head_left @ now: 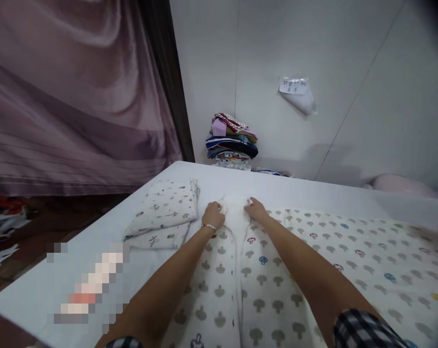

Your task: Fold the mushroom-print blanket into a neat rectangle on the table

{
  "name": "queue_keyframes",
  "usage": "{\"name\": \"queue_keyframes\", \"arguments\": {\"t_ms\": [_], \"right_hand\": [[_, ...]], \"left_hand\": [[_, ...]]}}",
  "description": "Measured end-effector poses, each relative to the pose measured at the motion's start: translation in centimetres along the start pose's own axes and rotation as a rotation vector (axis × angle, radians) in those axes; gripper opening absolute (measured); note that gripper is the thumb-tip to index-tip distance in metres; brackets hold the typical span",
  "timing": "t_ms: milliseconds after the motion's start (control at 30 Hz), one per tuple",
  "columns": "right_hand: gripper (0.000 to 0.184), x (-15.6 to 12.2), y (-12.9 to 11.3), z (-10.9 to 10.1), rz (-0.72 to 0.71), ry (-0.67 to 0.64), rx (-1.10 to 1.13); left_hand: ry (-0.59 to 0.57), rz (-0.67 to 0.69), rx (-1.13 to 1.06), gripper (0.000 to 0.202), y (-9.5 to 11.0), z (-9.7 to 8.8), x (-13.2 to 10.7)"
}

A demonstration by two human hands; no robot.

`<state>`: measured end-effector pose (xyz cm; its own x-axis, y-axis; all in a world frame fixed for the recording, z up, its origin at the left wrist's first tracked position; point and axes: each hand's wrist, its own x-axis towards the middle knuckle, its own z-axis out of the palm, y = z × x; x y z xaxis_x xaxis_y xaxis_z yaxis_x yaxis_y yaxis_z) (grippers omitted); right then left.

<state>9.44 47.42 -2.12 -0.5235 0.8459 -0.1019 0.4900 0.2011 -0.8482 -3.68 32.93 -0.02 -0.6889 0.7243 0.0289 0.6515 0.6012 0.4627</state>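
Note:
A white garment (220,290) with grey mushroom prints and a few red and blue ones lies spread on the table, with its two front panels meeting along a middle seam. My left hand (213,216), a bracelet at its wrist, pinches the left side of the neckline at the far end. Opposite it, my right hand (257,210) grips the neckline's right side. Plain white lining (236,215) shows between the hands. My fingertips are partly hidden in the fabric. To the right, more mushroom-print cloth (349,256) spreads over the table.
A folded plant-print cloth (164,208) lies on the white table (219,179) to the left. Behind the table's far edge rises a stack of folded clothes (233,140). A pink curtain (77,96) hangs at left; a labelled plastic bag (297,92) is on the wall.

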Motion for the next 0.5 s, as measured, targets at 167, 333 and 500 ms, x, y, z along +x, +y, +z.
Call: {"name": "queue_keyframes", "arguments": {"t_ms": [167,333,500], "right_hand": [[0.048,-1.1,-0.7,-0.9,-0.126,0.074,-0.202],[0.033,-3.4,-1.6,-2.8,-0.364,0.163,-0.306],[0.031,-6.6,-3.6,-2.3,-0.278,0.087,0.238]], "left_hand": [[-0.086,0.141,0.203,0.045,-0.7,-0.2,-0.8],[0.040,0.121,0.290,0.026,-0.8,-0.5,-0.2],[0.168,0.071,-0.065,0.026,-0.8,-3.8,-0.1]]}}
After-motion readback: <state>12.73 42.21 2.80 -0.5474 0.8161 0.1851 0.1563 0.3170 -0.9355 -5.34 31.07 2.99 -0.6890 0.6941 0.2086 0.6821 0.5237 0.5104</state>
